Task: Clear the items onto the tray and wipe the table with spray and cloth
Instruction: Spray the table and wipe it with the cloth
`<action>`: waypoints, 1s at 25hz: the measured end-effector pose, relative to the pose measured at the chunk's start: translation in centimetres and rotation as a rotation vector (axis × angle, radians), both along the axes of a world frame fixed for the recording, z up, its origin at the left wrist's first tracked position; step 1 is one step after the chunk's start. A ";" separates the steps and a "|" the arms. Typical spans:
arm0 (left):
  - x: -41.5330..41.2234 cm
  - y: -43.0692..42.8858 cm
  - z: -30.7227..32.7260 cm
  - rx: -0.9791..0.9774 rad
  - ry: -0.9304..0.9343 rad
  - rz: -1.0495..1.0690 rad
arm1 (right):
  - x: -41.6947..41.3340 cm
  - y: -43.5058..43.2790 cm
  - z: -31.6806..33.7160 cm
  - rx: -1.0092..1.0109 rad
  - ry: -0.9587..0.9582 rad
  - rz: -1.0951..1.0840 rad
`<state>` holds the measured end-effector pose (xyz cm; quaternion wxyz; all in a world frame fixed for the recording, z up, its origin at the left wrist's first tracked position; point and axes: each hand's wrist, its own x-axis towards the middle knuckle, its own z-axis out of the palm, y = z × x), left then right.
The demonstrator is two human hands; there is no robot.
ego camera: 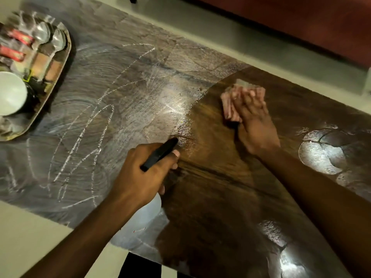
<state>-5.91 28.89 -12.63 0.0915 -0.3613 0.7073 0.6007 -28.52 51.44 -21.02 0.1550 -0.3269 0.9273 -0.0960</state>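
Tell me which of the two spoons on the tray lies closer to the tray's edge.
The right-hand spoon, its bowl right against the tray rim; the other spoon lies further in, beside the red packets.

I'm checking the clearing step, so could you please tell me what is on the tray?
On the tray: two spoons, red packets, a white cup and something dark beside it. Blur and the frame edge hide the rest.

The scene is dim and warm-toned. Glare whitens the middle of the table (172,109), and bright patches shine near its right edge and near corner. Motion blur smears the tray (60,77) at the left edge and the cloth (230,101). Straight table edges bow from wide-angle distortion. Corners fall dark.
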 end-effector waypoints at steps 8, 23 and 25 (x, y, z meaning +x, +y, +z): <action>5.5 -1.6 -0.7 0.025 0.009 -0.095 | 17.8 -4.4 -0.5 -0.014 -0.055 0.514; 16.1 -3.9 0.4 -0.026 0.030 -0.208 | 31.9 -6.6 -1.2 -0.075 -0.043 0.307; 17.5 -3.4 0.5 -0.080 0.008 -0.214 | 34.0 -2.7 -1.0 -0.028 -0.087 0.734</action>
